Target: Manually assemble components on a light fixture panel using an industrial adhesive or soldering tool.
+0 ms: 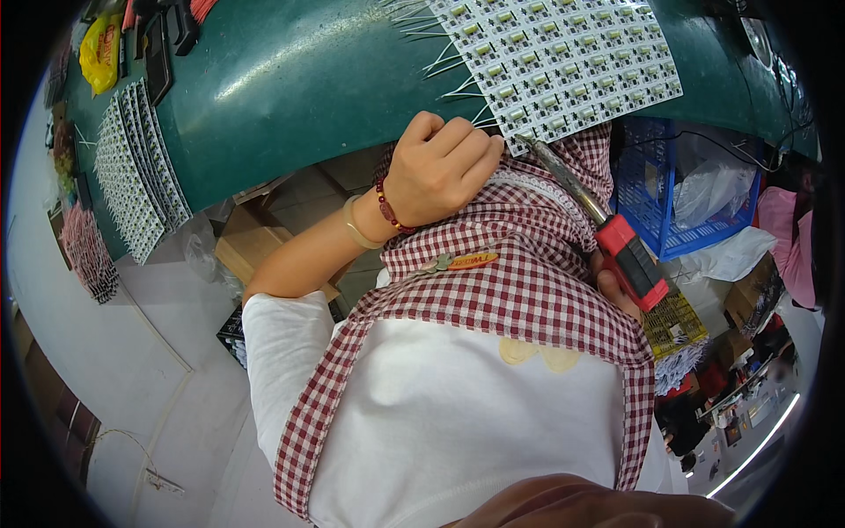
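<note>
My left hand (444, 167) is closed in a pinch at the near left corner of a white circuit board panel (563, 66). What its fingertips hold is hidden behind the fingers. Thin white wires (453, 77) stick out from the panel's left edge, some right beside the knuckles. My right hand (619, 295), partly covered, grips a soldering iron (632, 262) by its red and black handle. The iron's metal shaft points up and left, its tip touching or just over the panel's near corner, close to my left fingertips. Rows of small, light-coloured components cover the panel.
Both hands work at the near edge of a green table (290, 79). Stacked panels (141, 167) lie at the left, near a yellow bag (100, 53) and bundled pink wires (88, 251). Below on the right stands a blue crate (647, 189) with clear plastic; a black cable (704, 136) runs above it.
</note>
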The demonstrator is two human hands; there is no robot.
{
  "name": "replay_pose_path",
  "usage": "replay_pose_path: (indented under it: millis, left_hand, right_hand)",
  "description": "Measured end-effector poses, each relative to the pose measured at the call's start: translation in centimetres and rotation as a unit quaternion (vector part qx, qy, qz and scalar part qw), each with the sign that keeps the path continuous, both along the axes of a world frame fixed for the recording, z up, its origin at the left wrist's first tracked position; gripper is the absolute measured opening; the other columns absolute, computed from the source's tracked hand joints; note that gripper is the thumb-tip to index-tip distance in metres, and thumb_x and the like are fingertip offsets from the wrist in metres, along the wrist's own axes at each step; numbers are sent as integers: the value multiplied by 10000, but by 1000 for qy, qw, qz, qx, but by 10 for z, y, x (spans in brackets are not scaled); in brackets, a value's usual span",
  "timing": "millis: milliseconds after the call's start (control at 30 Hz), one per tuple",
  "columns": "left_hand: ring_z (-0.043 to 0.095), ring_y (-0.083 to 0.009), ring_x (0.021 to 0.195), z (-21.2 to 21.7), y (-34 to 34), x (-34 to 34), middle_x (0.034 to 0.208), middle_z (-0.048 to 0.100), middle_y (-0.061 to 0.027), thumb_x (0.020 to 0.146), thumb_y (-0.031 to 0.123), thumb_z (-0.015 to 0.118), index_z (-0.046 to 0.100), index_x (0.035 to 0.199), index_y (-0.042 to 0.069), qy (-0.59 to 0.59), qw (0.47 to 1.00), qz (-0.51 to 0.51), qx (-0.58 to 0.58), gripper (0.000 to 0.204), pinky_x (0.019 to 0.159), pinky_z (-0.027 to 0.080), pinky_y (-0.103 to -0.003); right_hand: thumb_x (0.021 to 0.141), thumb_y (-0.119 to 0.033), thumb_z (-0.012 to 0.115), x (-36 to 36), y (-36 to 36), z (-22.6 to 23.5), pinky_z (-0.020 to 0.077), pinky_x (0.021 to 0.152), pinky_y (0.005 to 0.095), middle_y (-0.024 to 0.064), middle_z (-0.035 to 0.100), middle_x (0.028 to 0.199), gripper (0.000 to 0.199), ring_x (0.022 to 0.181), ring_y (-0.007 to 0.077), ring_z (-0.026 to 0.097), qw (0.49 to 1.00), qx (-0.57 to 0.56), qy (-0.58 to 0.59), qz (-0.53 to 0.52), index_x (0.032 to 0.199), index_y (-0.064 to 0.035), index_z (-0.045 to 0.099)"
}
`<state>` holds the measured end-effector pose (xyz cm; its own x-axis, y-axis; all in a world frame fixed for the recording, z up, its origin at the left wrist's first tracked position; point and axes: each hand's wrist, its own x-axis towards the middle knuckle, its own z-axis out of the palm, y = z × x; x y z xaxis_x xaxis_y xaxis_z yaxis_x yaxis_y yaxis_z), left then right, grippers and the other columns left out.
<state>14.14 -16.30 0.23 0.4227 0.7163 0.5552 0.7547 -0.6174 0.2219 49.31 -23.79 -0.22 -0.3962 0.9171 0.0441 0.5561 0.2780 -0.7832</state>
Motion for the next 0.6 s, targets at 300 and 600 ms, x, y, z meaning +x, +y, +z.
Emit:
replay_pose_path:
  millis: [300, 600]
  left_hand:
    - [556, -155, 692, 15, -4, -7, 725, 555, 16, 637, 25, 694, 707, 902, 77, -18, 999, 31, -41, 271, 627, 360, -318]
    - [549, -182, 690, 20, -13, 12, 727, 557, -5, 644, -3, 709, 703, 895, 62, -81, 994, 35, -68, 259, 621, 365, -325]
  right_hand:
    - [730, -65, 708, 12, 1, 4, 501, 564, 364, 130, 654, 802, 148, 665, 298, 655, 994, -92, 48, 17, 865, -20, 666]
    - [697, -50, 722, 12, 0, -3, 474, 549, 374, 111, 634, 764, 163, 622, 304, 624, 993, -95, 68, 9, 848, -30, 665]
